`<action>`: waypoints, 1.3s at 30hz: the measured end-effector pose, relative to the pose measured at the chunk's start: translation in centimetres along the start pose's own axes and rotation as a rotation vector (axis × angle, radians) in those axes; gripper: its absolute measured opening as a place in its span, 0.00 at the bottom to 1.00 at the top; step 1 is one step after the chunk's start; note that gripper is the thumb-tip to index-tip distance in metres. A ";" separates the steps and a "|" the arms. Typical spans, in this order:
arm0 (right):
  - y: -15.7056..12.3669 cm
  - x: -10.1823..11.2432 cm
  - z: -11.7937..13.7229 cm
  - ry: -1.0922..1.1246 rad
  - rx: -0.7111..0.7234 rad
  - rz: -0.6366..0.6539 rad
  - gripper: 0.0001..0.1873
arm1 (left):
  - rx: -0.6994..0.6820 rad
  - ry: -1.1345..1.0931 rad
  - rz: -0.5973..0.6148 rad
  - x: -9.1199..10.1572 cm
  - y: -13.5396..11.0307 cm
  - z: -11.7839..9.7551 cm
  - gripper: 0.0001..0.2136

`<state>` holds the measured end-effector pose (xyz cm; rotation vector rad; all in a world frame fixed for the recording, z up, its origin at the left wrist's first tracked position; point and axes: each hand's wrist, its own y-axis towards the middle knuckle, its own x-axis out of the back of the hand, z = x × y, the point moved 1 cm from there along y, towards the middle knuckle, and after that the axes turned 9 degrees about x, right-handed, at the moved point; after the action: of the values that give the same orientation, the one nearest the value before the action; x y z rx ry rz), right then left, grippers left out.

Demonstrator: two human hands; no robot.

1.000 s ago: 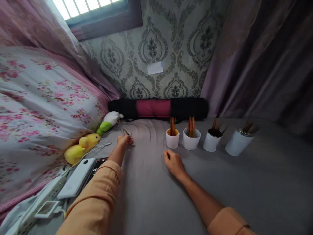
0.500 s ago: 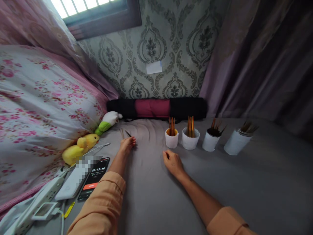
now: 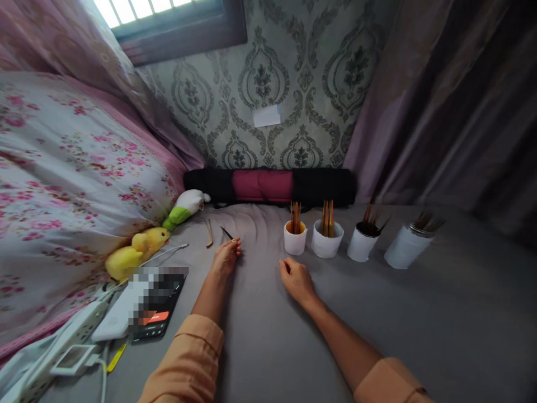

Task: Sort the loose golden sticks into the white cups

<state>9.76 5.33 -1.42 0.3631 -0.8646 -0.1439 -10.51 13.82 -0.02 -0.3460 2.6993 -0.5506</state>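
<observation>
Pointed tool (image 3: 226, 232) your left hand (image 3: 225, 258) is pinching, your right hand (image 3: 297, 279) curling near a cup (image 3: 295, 242), whether holding anything I cannot tell

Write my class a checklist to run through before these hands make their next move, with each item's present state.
1. Left hand holding the dark pointed tool: ok.
2. Right hand empty: cannot tell; its fingers are curled.
3. Thin gold-ended object off the grey sheet: not ok; it lies there.
4. Sticks in all four white containers: ok.
5. Phone screen fully readable: not ok; partly pixelated.
</observation>
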 end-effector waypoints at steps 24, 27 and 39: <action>0.0 0.0 -0.1 0.049 0.020 -0.009 0.18 | 0.048 -0.134 0.270 -2.8 -6.3 4.3 0.14; 0.1 0.0 -0.2 0.094 0.032 -0.019 0.18 | 0.045 -0.110 0.303 -3.0 -7.0 4.7 0.15; 0.5 -0.1 -0.9 0.296 0.005 -0.007 0.19 | 0.021 0.021 0.350 -3.6 -8.5 6.1 0.18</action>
<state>10.37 6.00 -1.82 0.3812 -0.5713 -0.0910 -3.46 5.30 -0.59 0.1391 2.6851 -0.4792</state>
